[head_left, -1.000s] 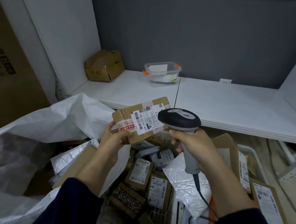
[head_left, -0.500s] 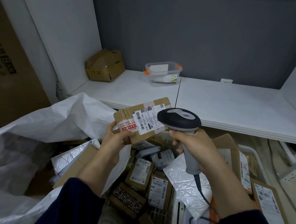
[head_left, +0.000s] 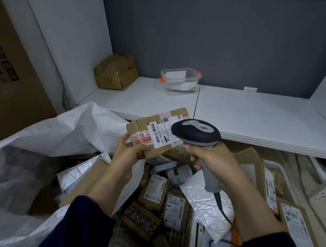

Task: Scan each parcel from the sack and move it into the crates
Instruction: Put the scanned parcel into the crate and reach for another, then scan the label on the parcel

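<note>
Head view is showing a small cardboard parcel [head_left: 154, 131] being held up in front of the person, above the crates, with its white barcode label [head_left: 162, 133] facing the camera. The left hand [head_left: 128, 151] is gripping the parcel's lower left corner, thumb lying on the red-printed tape and fingers curling behind. The right hand [head_left: 215, 161] is clenching the grey handle of a barcode scanner [head_left: 196, 133], whose dark head is sitting at the parcel's right edge and covering the label's corner; whether the 2 are touching is hard to tell. A cable [head_left: 222, 209] is trailing from the handle past the right wrist. Below, a grey lattice crate [head_left: 187, 239] is holding several labelled brown boxes and grey pouches, and a white bubble mailer [head_left: 204, 206] is lying across its right rim. A 2nd crate [head_left: 278, 166] at the right is holding flat labelled parcels. A white woven sack [head_left: 66, 130] is gaping at the left, boxes and a silver mailer [head_left: 75, 173] showing inside. Behind, a white shelf [head_left: 254, 113] is carrying a crumpled cardboard box [head_left: 115, 71] and a clear tub [head_left: 180, 80] with orange clips.
</note>
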